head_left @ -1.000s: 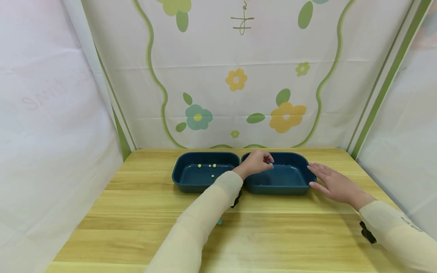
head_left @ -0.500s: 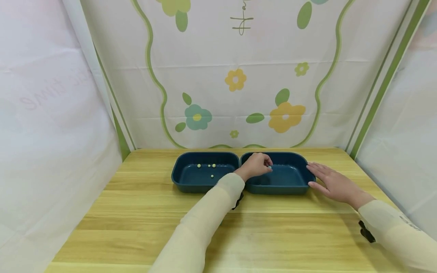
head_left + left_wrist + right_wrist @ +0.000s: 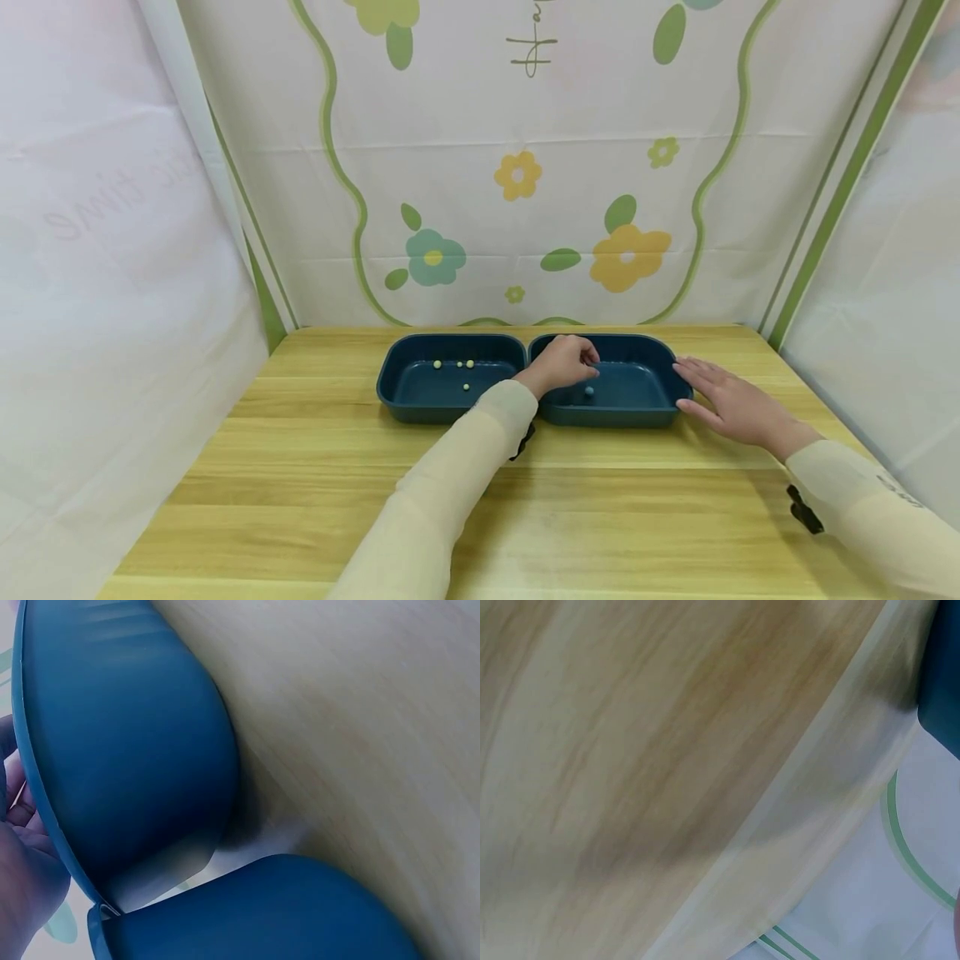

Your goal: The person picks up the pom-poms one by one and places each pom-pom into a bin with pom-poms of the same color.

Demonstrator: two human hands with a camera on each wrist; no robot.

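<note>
Two dark blue trays stand side by side on the table. Over the right tray [image 3: 633,417] is my left hand [image 3: 561,365], its fingers loosely bent with nothing held between them. A small blue ball [image 3: 589,391] lies on that tray's floor, just below the fingertips. In the left wrist view, part of the left hand [image 3: 26,862] shows beyond the tray rim [image 3: 45,802]. My right hand [image 3: 738,406] touches the right end of the right tray with fairly straight fingers. The left tray [image 3: 420,412] holds several small pale yellow balls [image 3: 469,364].
The wooden table [image 3: 600,517] reaches back to a white cloth [image 3: 465,192] printed with flowers. More white cloth hangs along both sides. The left sleeve [image 3: 442,475] crosses in front of the left tray and covers part of the table.
My left hand has let go of the blue ball, which was at its fingertips and now lies on the right tray's floor. The right hand stays at the tray's end.
</note>
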